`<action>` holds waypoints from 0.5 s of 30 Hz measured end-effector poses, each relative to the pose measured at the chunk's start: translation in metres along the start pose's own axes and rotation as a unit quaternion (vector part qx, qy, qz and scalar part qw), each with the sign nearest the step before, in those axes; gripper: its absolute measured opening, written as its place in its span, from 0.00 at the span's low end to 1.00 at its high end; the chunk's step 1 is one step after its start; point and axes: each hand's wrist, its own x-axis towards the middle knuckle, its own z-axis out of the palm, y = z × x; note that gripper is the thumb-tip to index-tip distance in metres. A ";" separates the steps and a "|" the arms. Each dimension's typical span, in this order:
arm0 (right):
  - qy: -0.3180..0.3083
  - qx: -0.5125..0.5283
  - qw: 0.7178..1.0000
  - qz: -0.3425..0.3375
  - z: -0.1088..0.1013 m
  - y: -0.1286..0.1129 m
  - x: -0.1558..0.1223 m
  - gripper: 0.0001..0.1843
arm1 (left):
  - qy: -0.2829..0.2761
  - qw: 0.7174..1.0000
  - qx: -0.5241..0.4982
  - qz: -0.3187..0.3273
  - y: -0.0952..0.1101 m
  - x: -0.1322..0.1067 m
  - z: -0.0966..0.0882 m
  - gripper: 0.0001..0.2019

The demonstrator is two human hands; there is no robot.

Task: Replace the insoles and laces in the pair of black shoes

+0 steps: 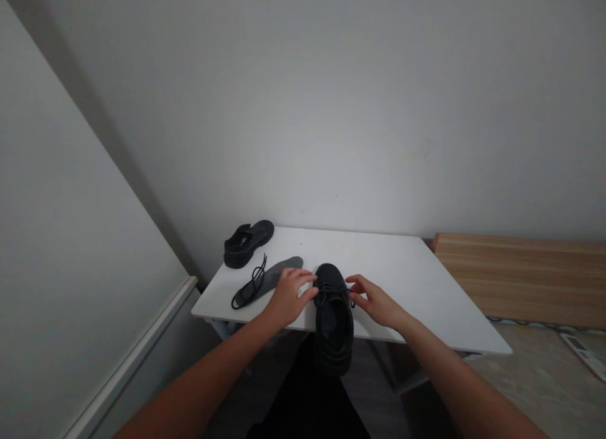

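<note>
A black lace-up shoe (334, 328) points toe-away at the table's front edge, its heel jutting past the edge toward me. Laces (331, 292) cross its upper. My left hand (292, 294) is at the shoe's left side, thumb and fingers apart, fingertips close to the lacing. On the other side, my right hand (374, 300) pinches the shoelace near the eyelets, where a loose end hangs down. To the left lies a grey insole (274, 276), with a loose black shoelace (255, 280) looped over it.
A second black shoe (246, 242) lies at the back left corner of the white table (392, 269). Walls stand behind and to the left. A wood-grain board (516, 278) is on the right, and a white object (584, 354) lies below it.
</note>
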 end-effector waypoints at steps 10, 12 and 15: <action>0.054 0.002 0.998 0.035 0.007 -0.010 0.011 0.03 | -0.089 0.991 -0.084 -0.051 0.005 0.010 0.019 0.07; 0.074 -0.030 0.997 0.025 0.002 -0.012 0.014 0.07 | -0.088 0.991 -0.092 -0.044 0.006 0.010 0.018 0.09; 0.093 -0.077 0.993 0.019 -0.008 -0.012 0.017 0.13 | -0.103 0.993 -0.053 -0.008 0.006 0.007 0.009 0.11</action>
